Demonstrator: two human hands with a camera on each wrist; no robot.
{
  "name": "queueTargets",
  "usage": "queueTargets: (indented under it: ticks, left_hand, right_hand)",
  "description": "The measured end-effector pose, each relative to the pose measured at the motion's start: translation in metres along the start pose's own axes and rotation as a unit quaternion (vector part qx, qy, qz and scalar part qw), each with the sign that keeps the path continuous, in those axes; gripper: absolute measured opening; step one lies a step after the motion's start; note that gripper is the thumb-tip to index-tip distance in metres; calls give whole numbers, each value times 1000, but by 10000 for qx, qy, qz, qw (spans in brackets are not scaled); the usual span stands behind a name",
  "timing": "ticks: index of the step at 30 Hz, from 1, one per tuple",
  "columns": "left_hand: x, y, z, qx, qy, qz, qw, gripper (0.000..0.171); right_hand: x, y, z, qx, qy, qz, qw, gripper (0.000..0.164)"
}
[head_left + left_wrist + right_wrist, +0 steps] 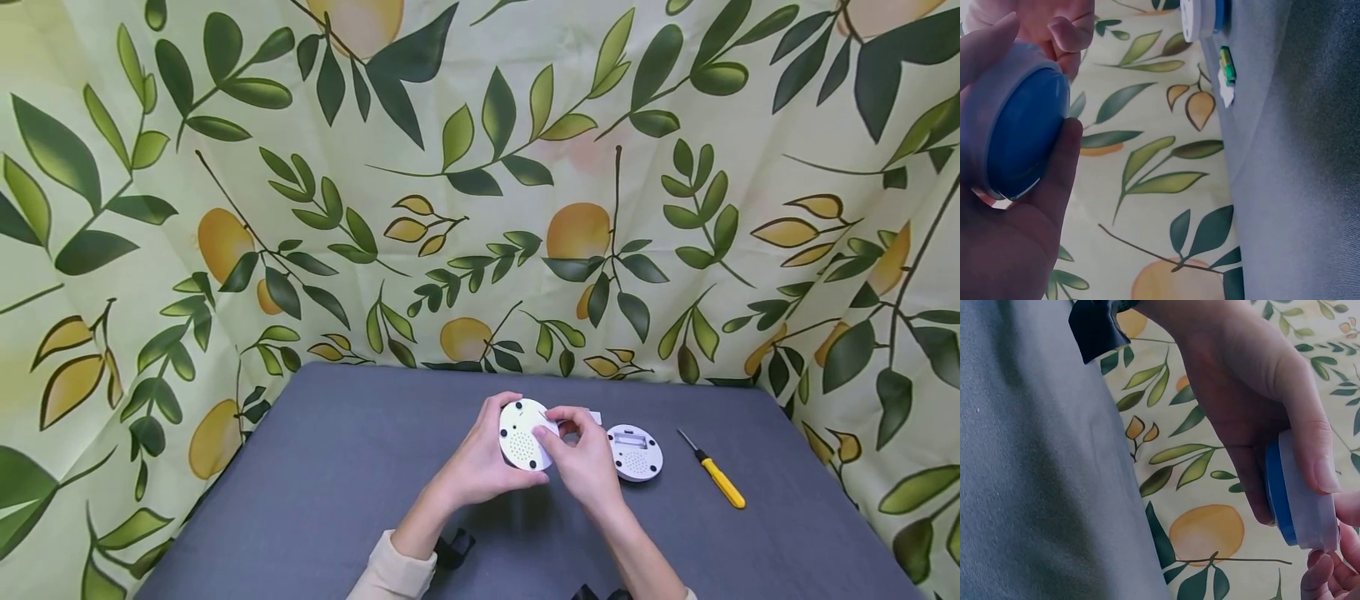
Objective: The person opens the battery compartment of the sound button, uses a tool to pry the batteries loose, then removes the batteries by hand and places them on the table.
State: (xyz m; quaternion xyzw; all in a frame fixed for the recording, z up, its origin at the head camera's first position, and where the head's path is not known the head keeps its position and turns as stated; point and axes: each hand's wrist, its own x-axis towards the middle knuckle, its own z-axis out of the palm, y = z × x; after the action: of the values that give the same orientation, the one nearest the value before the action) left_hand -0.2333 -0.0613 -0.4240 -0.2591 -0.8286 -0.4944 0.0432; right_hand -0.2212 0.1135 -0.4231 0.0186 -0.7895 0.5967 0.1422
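While gripped by left hand (483, 462) and touched by right hand (587, 460) (grasp undeterminable), noted white-and-blue device (522, 432) left of similar unit (636, 461) and yellow screwdriver (722, 478).

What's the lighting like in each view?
Head view: bright, soft shadow on the flat grey cloth-covered table; left wrist: dimmer, a faint glint edging the round white-and-blue plastic device; right wrist: also dim, shadowy patches across the table.
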Motion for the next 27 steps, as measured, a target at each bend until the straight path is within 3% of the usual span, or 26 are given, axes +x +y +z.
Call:
queueTargets:
  ticks: [6, 13, 21, 27]
  left_hand:
    - [1, -1, 0, 53, 87, -40, 9999, 101]
    - [3, -3, -1, -10, 72, -128, 9999, 101]
    - [6, -5, -8, 70, 140, -254, 9996, 102]
    - [6, -8, -16, -54, 66, -305, 9995, 103]
  right_hand:
    - [0, 3, 3, -232, 113, -631, 9977, 25]
    - [-3, 8, 7, -583, 533, -1517, 9853, 28]
    - [0, 14, 11, -264, 558, -2018, 9775, 31]
    - [4, 13, 13, 228, 489, -2099, 9762, 26]
